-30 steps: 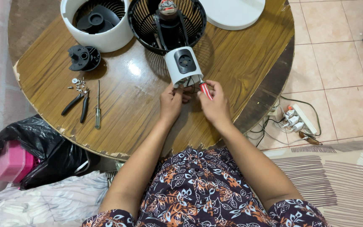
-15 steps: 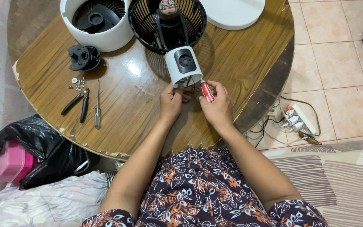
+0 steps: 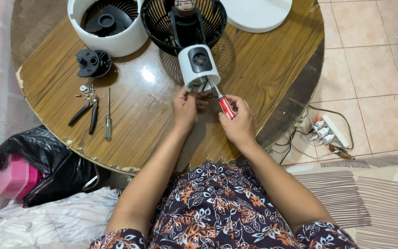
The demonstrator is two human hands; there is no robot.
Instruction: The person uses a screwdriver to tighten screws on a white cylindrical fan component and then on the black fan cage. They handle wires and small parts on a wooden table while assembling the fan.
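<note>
Red-handled screwdriver (image 3: 223, 102) in right hand (image 3: 240, 124) — tip up-left into white housing (image 3: 199, 67)

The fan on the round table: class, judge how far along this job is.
Done: white housing and black hub lie apart, screws out. In hand: right hand works a red screwdriver into the white motor base; left hand steadies it. Left: base and black grille remain joined.

Landmark = motor housing (image 3: 199, 67), on table (image 3: 263, 69). Grille (image 3: 155, 23) just behind it. Fan shell (image 3: 109, 41) behind-left. Pliers (image 3: 86, 115), screwdriver (image 3: 108, 117), screws (image 3: 86, 92) far left. Lid (image 3: 256, 14) behind-right.
</note>
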